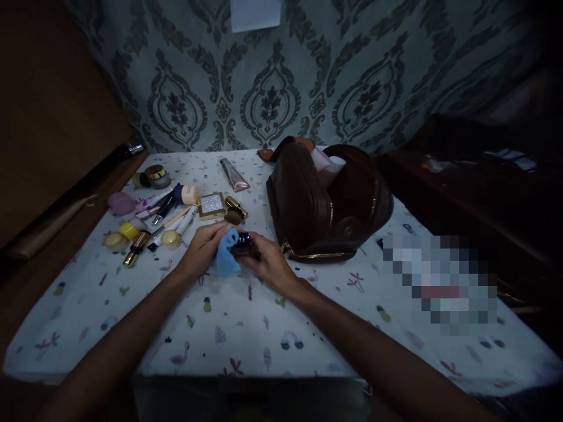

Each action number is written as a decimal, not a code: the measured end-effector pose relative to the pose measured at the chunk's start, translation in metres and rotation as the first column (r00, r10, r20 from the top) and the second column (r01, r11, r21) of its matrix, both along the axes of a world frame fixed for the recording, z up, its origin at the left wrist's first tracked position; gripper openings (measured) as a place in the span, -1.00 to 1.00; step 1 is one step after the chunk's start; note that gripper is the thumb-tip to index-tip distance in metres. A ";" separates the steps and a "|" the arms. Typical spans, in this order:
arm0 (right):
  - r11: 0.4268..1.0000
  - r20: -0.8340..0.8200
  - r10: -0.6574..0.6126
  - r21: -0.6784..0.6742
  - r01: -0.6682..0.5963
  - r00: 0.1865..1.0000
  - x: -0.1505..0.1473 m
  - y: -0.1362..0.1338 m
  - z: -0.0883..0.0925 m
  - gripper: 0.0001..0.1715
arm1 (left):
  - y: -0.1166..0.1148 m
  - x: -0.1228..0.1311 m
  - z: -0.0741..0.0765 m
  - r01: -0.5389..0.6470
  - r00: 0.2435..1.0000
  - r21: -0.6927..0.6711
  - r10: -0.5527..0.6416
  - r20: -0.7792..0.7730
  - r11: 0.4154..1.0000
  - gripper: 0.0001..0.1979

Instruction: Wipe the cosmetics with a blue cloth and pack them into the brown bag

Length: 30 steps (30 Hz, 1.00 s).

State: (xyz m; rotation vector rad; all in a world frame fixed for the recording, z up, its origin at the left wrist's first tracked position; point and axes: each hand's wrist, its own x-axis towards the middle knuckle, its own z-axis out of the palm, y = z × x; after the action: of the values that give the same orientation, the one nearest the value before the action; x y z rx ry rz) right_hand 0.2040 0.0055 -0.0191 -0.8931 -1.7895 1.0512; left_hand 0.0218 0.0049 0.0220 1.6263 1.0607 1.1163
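Over the middle of the table, my left hand (205, 249) is closed on a light blue cloth (227, 262), which hangs down between my hands. A small glossy black item (243, 242) is gripped in my right hand (271, 265), its near side against the cloth; its exact kind cannot be made out. Just beyond my fingers lie a round brown-topped item (233, 215), a gold tube (236, 205) and a square glittery compact (212, 204). To the right of my right hand stands a brown cosmetic bag (297, 202), unzipped, with pale tubes (333, 167) inside.
Makeup lies at the left: a pink sponge (122, 203), brushes (178, 217), a gold lipstick (136, 249) and a jar (157, 174). A pink tube (234, 174) is farther back. A blurred-out flat object (440, 284) rests at the right of the patterned tablecloth (246, 343).
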 end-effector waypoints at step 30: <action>0.924 -0.273 0.227 -0.241 -0.295 0.935 -0.009 -0.009 0.013 -0.49 | -0.003 0.000 -0.007 -0.224 0.917 0.406 0.333 -0.221 0.886 -0.65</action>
State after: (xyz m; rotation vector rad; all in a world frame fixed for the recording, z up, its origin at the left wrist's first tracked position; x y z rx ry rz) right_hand 0.1949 -0.0035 -0.0066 -0.6617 -1.6085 1.5482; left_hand 0.0216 0.0022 0.0150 2.0278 1.3698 1.3670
